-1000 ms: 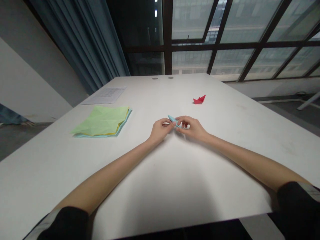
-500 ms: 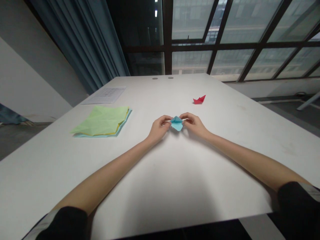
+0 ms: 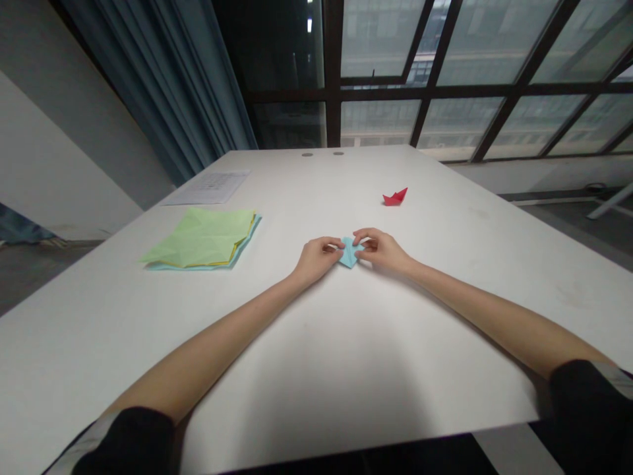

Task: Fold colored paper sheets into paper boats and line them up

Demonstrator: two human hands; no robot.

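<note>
A small folded piece of light blue paper (image 3: 349, 254) sits between my two hands near the middle of the white table (image 3: 346, 369). My left hand (image 3: 316, 258) pinches its left side with curled fingers. My right hand (image 3: 380, 251) pinches its right side, thumb and fingers pressed together. The paper is low, at or just above the tabletop. Both forearms reach out from black sleeves at the bottom corners.
A red folded paper boat (image 3: 395, 196) stands farther back on the right. A stack of green, yellow and blue sheets (image 3: 204, 239) lies at the left, with a printed white sheet (image 3: 208, 189) behind it. Windows and a blue curtain lie beyond the table's far edge.
One second ago the blue paper was a narrow strip held up between my fingers. It then spread into a wider shape, and now my hands have drawn closer together and lower on it.
</note>
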